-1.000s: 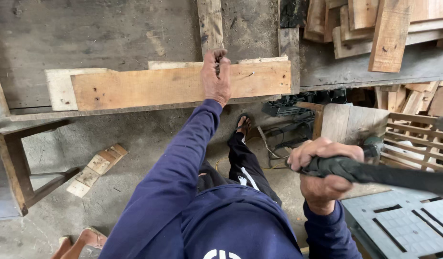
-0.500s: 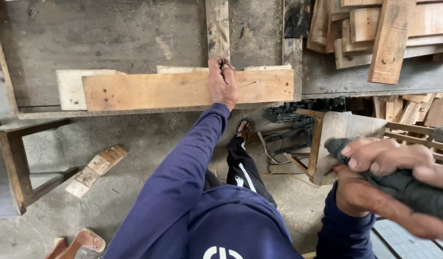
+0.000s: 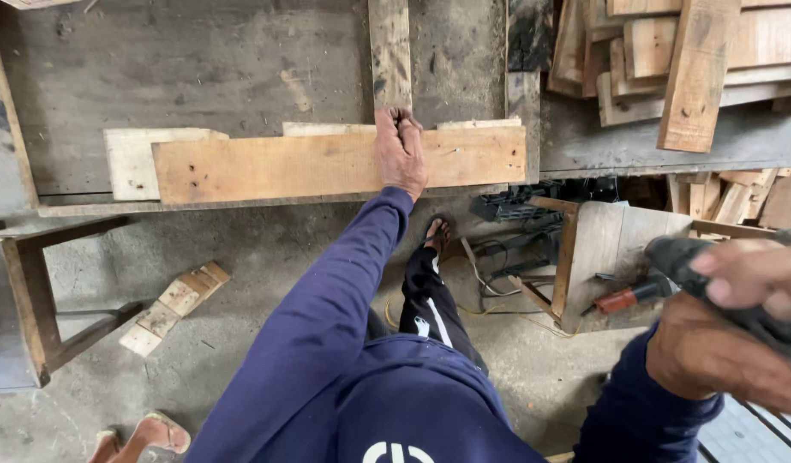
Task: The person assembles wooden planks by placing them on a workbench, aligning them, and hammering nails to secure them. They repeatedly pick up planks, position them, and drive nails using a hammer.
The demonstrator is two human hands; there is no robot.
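Note:
My left hand (image 3: 400,153) presses flat on a long light wooden plank (image 3: 327,163) that lies along the front edge of a grey workbench (image 3: 198,69). A narrower upright board (image 3: 389,51) runs away from the hand across the bench. My right hand (image 3: 738,330) is close to the camera at the right edge, wrapped around the dark handle of a power tool (image 3: 713,274); the tool's working end is out of view.
A pale board (image 3: 134,159) lies behind the plank at the left. Stacked timber offcuts (image 3: 678,60) fill the bench's top right. Below are a wooden stool frame (image 3: 35,300), a small slatted offcut (image 3: 173,307), cables (image 3: 507,274), a red-handled tool (image 3: 623,298) and my sandalled foot (image 3: 437,233).
My right hand with the tool has swung right and nearer the camera. The left hand stays pressed on the plank.

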